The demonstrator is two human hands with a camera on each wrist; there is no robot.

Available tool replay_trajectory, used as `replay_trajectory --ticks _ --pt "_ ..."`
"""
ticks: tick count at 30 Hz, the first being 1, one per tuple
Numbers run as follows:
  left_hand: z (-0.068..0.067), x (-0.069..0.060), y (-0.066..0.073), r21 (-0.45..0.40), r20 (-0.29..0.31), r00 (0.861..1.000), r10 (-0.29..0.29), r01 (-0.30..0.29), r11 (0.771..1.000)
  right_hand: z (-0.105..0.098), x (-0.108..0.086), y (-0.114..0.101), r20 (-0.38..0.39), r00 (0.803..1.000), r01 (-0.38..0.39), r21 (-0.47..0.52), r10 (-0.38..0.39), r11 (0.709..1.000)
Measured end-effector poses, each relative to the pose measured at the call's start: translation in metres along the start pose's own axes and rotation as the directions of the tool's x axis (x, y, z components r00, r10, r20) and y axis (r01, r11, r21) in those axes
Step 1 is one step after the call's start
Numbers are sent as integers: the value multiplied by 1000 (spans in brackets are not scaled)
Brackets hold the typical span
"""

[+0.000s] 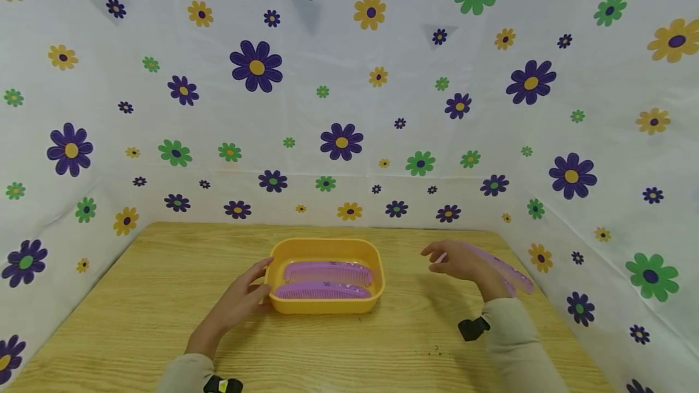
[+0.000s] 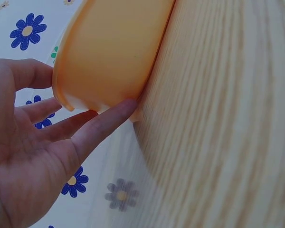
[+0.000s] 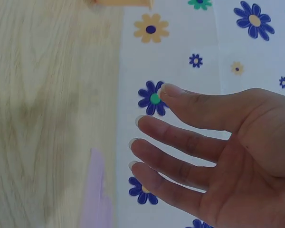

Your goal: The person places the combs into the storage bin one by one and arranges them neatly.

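A yellow plastic tub (image 1: 324, 306) stands on the table, holding two purple combs, a back one (image 1: 327, 267) and a front one (image 1: 322, 287), side by side with teeth facing forward. My left hand (image 1: 243, 297) rests against the tub's left end; in the left wrist view its fingertips touch the rim and the thumb lies low on the outer wall. Over the table at the right, my right hand (image 1: 461, 261) hovers with loosely bent fingers and nothing between them. Beneath and beside it lie two more purple combs (image 1: 516, 276), partly hidden by the hand and wrist.
The wood-grain table (image 1: 338, 350) is enclosed at the back and both sides by a white flowered sheet (image 1: 349, 102). A few small dark specks (image 1: 437, 350) lie on the table toward the front right.
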State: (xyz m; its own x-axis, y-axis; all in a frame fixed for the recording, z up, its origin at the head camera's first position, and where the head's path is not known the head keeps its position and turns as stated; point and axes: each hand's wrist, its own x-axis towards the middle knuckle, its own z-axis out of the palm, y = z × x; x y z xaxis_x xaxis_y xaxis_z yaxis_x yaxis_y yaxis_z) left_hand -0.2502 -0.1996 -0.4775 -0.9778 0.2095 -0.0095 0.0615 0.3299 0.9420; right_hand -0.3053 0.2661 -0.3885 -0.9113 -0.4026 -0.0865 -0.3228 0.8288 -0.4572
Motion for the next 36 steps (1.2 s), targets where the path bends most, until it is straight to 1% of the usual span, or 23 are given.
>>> replay_trajectory --ticks 4,9,13,15,18,21,25,30,36 --pt "0 0 -1 -5 -1 1000 1 -1 1000 -2 -4 15 -11 1000 15 17 -15 1000" --pt "-1 -1 -2 -13 16 999 28 -28 1000 -3 -9 33 -52 999 18 23 -16 1000" --pt "-1 0 -2 -11 11 1000 12 -12 1000 -5 -13 46 -83 996 26 5 -25 1000" --pt "0 0 -1 -11 2 1000 1 -1 1000 -7 -15 51 -91 996 25 1 -25 1000" --pt "-1 0 -1 -9 4 1000 -2 3 1000 -8 -18 59 -91 995 31 -3 -31 1000" --pt "0 0 0 -18 -1 1000 -5 5 1000 -9 -20 64 -90 996 20 10 -19 1000" --pt "1 0 -1 -17 4 1000 -1 1 1000 -9 -21 71 -89 996 0 2 1 1000" --pt "-1 1 -2 -28 5 1000 0 0 1000 -11 -23 75 -95 995 -12 -24 9 1000" --pt "-2 1 -3 -29 6 1000 4 -4 1000 -10 -26 82 -95 995 -44 -43 39 998"
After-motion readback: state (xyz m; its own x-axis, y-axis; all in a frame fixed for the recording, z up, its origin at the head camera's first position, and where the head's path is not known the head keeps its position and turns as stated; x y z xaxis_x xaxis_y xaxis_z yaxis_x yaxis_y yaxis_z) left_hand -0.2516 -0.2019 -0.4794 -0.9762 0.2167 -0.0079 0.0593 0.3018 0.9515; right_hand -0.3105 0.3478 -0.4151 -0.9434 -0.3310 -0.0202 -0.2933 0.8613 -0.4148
